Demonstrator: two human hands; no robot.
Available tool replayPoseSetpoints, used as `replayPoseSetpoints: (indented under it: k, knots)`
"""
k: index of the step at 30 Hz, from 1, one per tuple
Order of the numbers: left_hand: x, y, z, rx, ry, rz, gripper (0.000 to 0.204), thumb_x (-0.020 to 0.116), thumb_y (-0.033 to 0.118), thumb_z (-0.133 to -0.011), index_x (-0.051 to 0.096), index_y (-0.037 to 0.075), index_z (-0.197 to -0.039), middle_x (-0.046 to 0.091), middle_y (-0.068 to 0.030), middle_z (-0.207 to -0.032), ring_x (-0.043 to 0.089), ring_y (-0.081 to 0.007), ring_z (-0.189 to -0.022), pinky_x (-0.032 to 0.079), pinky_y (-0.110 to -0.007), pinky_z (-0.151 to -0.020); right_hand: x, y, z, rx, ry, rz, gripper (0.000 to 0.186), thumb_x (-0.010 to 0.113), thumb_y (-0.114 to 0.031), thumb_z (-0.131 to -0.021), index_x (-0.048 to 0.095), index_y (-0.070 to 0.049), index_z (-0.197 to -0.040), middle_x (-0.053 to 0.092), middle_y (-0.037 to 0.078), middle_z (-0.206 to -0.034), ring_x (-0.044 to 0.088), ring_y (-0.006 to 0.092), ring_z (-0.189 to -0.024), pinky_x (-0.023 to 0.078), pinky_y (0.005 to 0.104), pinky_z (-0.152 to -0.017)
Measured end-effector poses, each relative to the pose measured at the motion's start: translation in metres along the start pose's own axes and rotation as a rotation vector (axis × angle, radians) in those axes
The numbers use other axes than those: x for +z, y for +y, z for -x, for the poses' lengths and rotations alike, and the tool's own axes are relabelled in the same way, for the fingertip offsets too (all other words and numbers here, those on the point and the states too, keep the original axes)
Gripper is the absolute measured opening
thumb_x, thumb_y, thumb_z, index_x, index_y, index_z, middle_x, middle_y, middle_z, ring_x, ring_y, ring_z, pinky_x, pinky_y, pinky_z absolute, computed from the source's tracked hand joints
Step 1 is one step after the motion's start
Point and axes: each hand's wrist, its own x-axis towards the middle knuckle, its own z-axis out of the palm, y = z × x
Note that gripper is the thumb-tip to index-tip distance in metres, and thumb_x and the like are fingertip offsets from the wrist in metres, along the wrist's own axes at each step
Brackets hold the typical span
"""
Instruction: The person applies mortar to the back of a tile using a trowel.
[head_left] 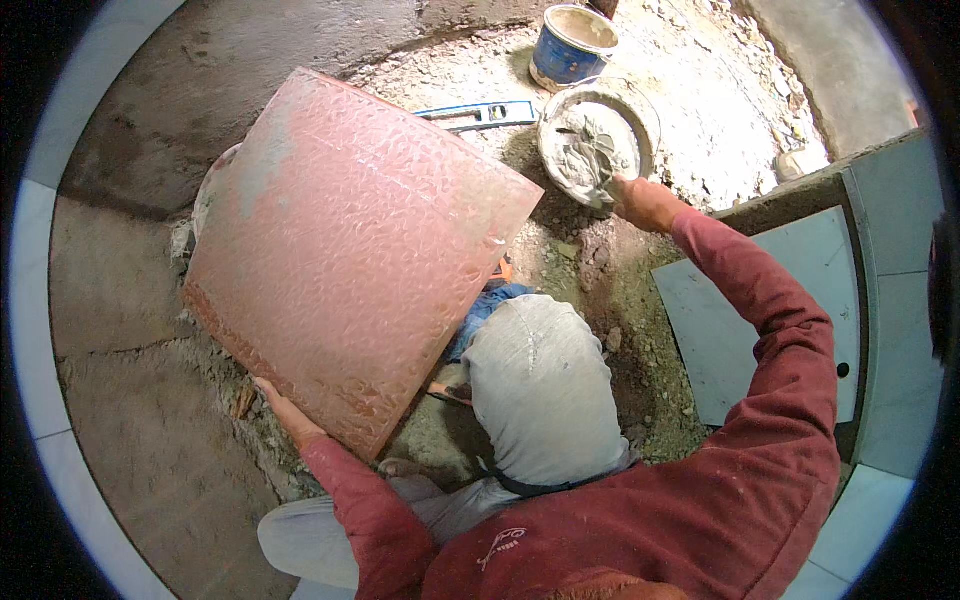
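Observation:
A large reddish tile [350,240] is tilted up in front of me, its ridged back coated with a wet film. My left hand [287,411] is closed on the tile's near lower edge, with the fingers partly hidden behind it. Out to the right, my right hand [648,204] is wrapped round the handle of a trowel [601,152]. The trowel's blade dips into the grey mix inside a round bucket [549,150]. How much mix clings to the blade, I cannot tell.
Behind the bucket stands a blue pail [566,62]. A blue spirit level [484,116] lies on the rubble beyond the tile. At the right, a pale tile [765,310] leans against a low wall. An orange-handled tool [449,391] lies beside my knee [540,385].

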Motion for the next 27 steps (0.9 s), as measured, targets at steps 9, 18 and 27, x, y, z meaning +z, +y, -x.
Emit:
replayPoseSetpoints:
  k: [9,18,27]
  knots:
    - [-0.02,-0.017,-0.023,-0.009,-0.12,0.097,0.1,0.044,0.076,-0.094,0.021,0.006,-0.161,0.028,-0.0162,-0.163,0.033,-0.0355,-0.145,0.029,-0.048,-0.118,-0.092,-0.018,0.032,0.351,-0.352,-0.729,0.053,0.066,-0.024,-0.096,0.048,0.0,-0.14,0.062,0.008,-0.081,0.061,0.0157,-0.068,0.052,0.0309,-0.052]
    - [-0.015,-0.01,-0.017,0.026,-0.09,0.066,0.099,0.043,0.076,-0.095,0.022,0.005,-0.161,0.029,-0.017,-0.162,0.037,-0.0363,-0.144,0.032,-0.048,-0.116,-0.038,0.042,0.019,0.168,-0.479,-1.445,0.018,0.055,-0.024,-0.105,0.054,-0.008,-0.114,0.059,0.001,-0.066,0.051,0.0064,-0.043,0.045,0.024,-0.035]
    - [0.004,0.001,0.009,0.021,-0.016,0.019,0.097,0.045,0.076,-0.094,0.029,0.005,-0.158,0.037,-0.0162,-0.158,0.04,-0.0356,-0.14,0.035,-0.048,-0.114,0.042,0.021,0.034,0.076,-0.411,-2.233,0.022,0.05,-0.023,-0.107,0.051,-0.011,-0.125,0.056,0.0,-0.077,0.044,0.0023,-0.049,0.039,0.0189,-0.037]
